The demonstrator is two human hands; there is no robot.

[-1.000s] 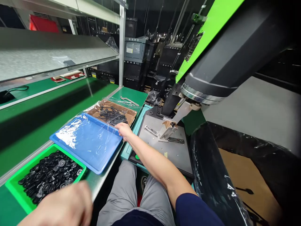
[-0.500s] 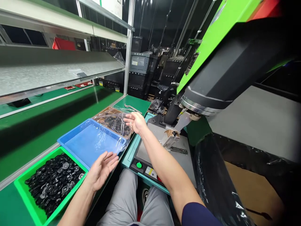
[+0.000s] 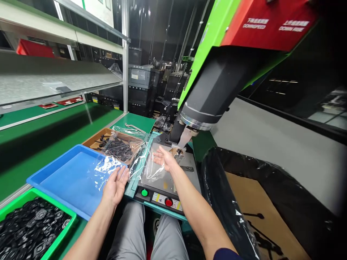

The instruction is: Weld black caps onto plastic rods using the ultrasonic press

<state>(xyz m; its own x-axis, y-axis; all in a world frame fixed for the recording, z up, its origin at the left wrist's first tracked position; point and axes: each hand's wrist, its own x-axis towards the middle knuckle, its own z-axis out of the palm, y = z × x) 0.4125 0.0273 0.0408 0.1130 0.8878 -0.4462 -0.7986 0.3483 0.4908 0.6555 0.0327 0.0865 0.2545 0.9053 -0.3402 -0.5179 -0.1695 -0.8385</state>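
Green bench [image 3: 54, 126] under a metal shelf [image 3: 48, 77], dark factory hall with stacked black crates [image 3: 141, 85] at 12 o'clock. Both hands open, palms up, under a clear plastic sheet [image 3: 135, 159]: left hand [image 3: 115, 186] at the blue tray [image 3: 67, 178] edge, right hand [image 3: 166, 160] over the press plate [image 3: 173, 177]. Sheet drapes from the brown tray [image 3: 97, 139] across to the plate. Green bin [image 3: 29, 225] of black parts at 8 o'clock. Bagged carton [image 3: 260, 213] at 4 o'clock.
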